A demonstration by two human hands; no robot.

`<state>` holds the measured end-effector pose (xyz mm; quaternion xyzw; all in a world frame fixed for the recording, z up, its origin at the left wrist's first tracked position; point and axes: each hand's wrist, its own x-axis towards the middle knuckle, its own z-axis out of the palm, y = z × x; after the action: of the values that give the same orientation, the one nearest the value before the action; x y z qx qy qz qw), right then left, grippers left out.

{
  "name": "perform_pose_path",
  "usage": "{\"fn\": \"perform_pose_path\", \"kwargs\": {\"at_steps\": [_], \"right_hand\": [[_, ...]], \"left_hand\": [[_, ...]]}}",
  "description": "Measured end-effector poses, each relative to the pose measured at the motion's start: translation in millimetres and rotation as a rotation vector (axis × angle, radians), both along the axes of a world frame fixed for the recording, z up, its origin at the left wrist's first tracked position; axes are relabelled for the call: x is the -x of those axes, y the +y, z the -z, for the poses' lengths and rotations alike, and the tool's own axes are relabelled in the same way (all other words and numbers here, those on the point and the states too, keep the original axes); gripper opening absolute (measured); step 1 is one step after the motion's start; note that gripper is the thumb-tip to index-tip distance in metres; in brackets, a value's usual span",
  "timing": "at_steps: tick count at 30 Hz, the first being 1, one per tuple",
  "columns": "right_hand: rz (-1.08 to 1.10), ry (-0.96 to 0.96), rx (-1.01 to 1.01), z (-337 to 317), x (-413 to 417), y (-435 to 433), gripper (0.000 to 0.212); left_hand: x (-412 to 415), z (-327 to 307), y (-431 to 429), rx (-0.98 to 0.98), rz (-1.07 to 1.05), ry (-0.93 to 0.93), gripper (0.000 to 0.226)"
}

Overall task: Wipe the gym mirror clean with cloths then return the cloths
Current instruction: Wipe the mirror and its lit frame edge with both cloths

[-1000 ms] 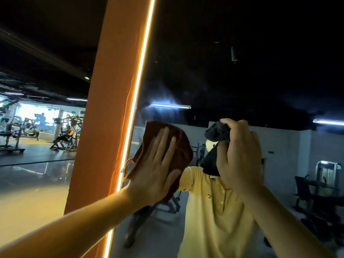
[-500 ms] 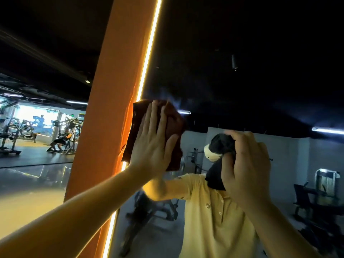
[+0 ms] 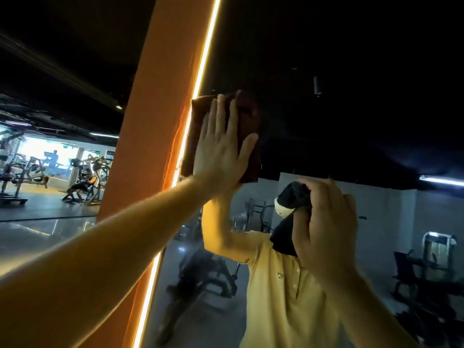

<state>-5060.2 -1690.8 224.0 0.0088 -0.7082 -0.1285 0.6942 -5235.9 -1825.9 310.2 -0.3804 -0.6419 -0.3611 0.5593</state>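
The gym mirror fills the right of the view and reflects a dark ceiling and a person in a yellow shirt. My left hand lies flat, fingers spread, pressing a brown cloth against the glass close to the mirror's lit left edge. My right hand is lower and to the right, fist closed around a bunched black cloth held against the glass.
An orange pillar with a bright light strip borders the mirror on the left. Beyond it, gym machines stand on a shiny floor at the far left. Reflected equipment shows at the lower right.
My left hand has slid the brown cloth upward along the mirror's left edge. My right hand with the black cloth has dropped a little lower.
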Motion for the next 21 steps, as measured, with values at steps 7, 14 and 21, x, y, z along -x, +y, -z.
{"fn": "perform_pose_path", "kwargs": {"at_steps": [7, 14, 21], "right_hand": [[-0.088, 0.062, -0.009, 5.4, -4.8, 0.0, 0.035], [-0.019, 0.04, -0.011, 6.2, 0.2, 1.5, 0.037], [-0.004, 0.039, -0.017, 4.3, 2.4, 0.1, 0.036]], "left_hand": [[26.4, 95.3, -20.1, 0.577, -0.076, 0.579, 0.081], [33.1, 44.9, -25.1, 0.042, -0.065, 0.068, 0.08], [16.3, 143.9, -32.0, 0.295, 0.051, 0.19, 0.077]]}}
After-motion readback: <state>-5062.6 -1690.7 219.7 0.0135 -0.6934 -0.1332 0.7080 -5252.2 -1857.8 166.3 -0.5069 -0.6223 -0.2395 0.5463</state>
